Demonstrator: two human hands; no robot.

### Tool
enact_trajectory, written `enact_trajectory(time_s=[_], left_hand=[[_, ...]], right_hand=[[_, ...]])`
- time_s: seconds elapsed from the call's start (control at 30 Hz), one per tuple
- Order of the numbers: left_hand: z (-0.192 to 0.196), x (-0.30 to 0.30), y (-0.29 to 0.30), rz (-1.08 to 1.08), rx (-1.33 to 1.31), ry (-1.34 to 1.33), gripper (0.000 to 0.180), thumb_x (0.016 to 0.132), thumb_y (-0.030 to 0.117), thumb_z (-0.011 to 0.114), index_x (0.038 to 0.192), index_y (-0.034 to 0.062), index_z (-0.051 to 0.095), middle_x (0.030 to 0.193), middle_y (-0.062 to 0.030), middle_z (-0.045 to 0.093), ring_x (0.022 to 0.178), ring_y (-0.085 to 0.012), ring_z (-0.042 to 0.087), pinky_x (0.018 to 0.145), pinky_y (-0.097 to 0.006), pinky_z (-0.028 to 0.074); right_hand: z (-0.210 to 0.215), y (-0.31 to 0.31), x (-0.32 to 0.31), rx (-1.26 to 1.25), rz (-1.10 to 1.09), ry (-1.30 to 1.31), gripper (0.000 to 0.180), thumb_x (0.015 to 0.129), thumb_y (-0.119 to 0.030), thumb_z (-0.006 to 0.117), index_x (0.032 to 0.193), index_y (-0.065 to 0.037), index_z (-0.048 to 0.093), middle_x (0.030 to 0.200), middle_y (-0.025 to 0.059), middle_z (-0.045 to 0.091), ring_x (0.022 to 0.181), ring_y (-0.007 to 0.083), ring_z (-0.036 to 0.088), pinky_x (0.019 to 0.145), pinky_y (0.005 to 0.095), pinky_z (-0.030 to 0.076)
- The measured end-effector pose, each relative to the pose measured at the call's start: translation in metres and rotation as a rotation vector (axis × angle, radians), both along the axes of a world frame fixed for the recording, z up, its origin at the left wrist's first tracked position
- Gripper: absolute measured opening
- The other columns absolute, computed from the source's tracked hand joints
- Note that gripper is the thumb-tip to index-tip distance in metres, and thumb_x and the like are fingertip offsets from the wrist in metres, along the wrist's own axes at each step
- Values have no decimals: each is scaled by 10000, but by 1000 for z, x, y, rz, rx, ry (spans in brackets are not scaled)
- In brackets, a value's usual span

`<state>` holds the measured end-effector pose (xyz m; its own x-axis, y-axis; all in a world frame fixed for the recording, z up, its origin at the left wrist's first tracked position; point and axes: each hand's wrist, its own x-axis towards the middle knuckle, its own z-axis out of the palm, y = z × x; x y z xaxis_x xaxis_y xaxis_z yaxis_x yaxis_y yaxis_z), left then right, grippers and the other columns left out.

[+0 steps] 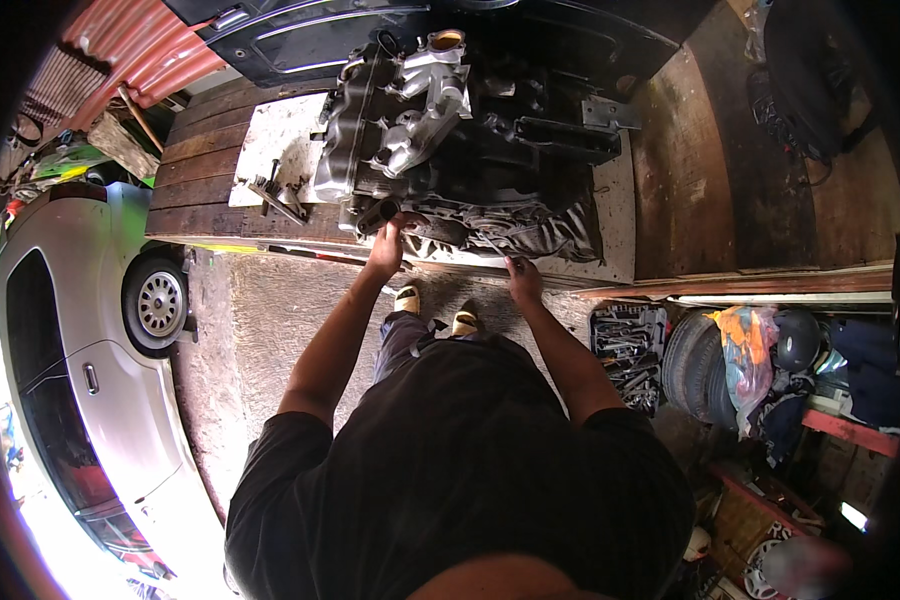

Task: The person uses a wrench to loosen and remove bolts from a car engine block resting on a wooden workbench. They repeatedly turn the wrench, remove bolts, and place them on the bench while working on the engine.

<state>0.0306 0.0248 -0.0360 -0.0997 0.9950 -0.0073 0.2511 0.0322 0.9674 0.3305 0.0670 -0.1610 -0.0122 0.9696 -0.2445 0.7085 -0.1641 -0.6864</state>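
A dark engine (pixel 490 165) with a silver intake manifold (pixel 425 130) and a grey valve cover (pixel 346 135) lies on the wooden bench. At its near left end, my left hand (pixel 392 243) is closed around a dark tube-shaped part (pixel 375 215) with an open round end. Whether that part is loose or fixed to the engine I cannot tell. My right hand (pixel 522 280) is closed on a thin metal rod-like tool (pixel 490 246), which points at the engine's near side. Beside the tool, a striped dark cloth (pixel 565 235) lies bunched under the engine.
Several metal tools and small parts (pixel 282 198) lie on a white board (pixel 260 140) at the left of the bench (pixel 195 165). A toolbox of wrenches (pixel 627 350) and tires (pixel 698 365) sit below at right. A silver car (pixel 110 370) stands at left.
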Motion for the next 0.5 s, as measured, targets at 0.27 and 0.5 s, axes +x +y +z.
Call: enact_trajectory(time_s=[0.27, 0.5], left_hand=[[-6, 2, 0, 41, -17, -49, 709, 949, 578, 133, 1110, 75, 606, 1112, -67, 623, 1048, -206, 543, 888, -372, 385], [4, 6, 1, 55, -21, -122, 660, 969, 520, 180, 1099, 31, 603, 1089, -100, 625, 1043, -217, 548, 926, -372, 381]], right_hand=[[31, -3, -3, 43, 46, -349, 525, 874, -558, 499, 1073, -94, 645, 996, 149, 654, 919, 338, 619, 770, 440, 479], [116, 25, 22, 72, 432, -487, 388, 893, -443, 516, 927, -86, 664, 842, 147, 656, 830, 352, 623, 700, 456, 479]])
